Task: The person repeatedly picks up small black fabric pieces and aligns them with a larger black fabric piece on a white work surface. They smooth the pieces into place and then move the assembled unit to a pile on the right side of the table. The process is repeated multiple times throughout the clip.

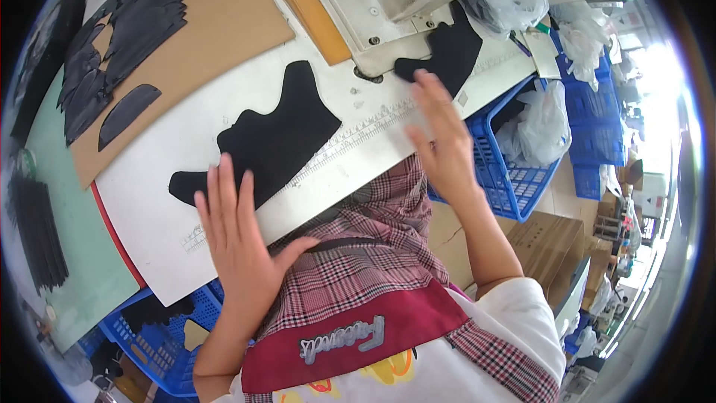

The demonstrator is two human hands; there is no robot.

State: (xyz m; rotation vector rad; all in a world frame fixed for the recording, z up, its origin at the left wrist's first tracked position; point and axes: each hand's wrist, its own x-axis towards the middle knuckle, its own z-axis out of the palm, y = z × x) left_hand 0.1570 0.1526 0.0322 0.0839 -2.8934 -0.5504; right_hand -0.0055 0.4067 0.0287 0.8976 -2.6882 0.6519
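Note:
A black cut-out fabric piece with a wavy upper edge lies flat on the white table. My left hand is at its near edge, fingers stretched and slightly spread, the thumb pointing right. A second black fabric piece of similar outline lies to the right, against the white metal bed of a sewing machine. My right hand is by this piece's near edge, fingertips at or just over it, thumb apart. Neither hand grips anything. Whether the fingertips press on the fabric, I cannot tell.
A printed ruler scale runs along the white table. Brown cardboard at the far left carries overlapping dark pieces. Blue baskets stand at the right and lower left. Plastic bags lie beyond the machine.

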